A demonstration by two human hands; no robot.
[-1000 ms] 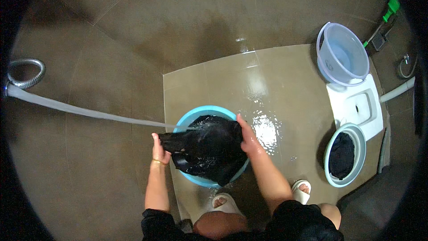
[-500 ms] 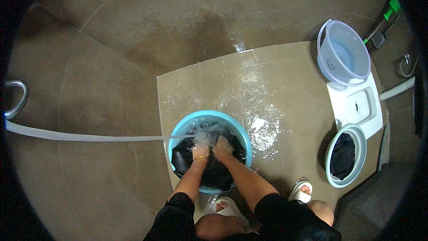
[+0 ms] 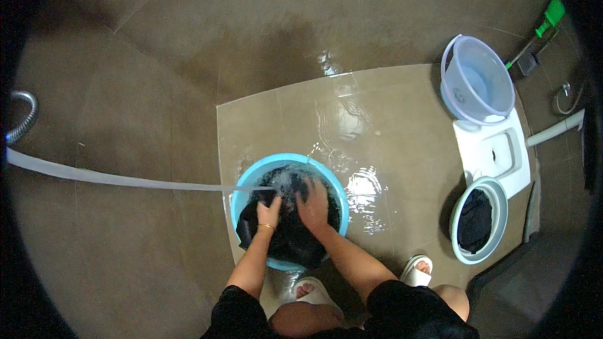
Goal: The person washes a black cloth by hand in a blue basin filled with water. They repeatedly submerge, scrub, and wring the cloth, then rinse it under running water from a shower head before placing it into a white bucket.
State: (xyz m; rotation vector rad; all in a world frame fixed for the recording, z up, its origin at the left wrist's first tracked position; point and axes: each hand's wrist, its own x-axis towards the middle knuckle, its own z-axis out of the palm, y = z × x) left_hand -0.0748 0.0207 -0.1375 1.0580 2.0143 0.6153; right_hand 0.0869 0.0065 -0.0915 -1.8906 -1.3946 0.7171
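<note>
Left hand [image 3: 268, 215] grips a fold of wet black cloth [image 3: 294, 242], right hand [image 3: 314, 210] spread-fingered over it, the cloth lying beneath both in a round light-blue basin [image 3: 343, 204], with a water stream [image 3: 151, 184] landing just beyond the left fingertips.

Right hand [image 3: 314, 206]: fingers motion-blurred; fingertip contact with the wet black cloth [image 3: 298, 238] unclear. Left hand [image 3: 269, 213]: fingers partly lost against the cloth, grip not discernible. Cloth covers most of the blue basin's floor [image 3: 343, 204]; garment type indeterminate. Splash obscures the cloth where the water stream [image 3: 125, 179] lands; stream's outlet and metal hose [image 3: 26, 113] cut off by dark left rim. Knee hides heel of left slipper [image 3: 317, 295]. Black sleeves run off lower edge. Bucket's mark [image 3: 459, 95] too small to read.
</note>
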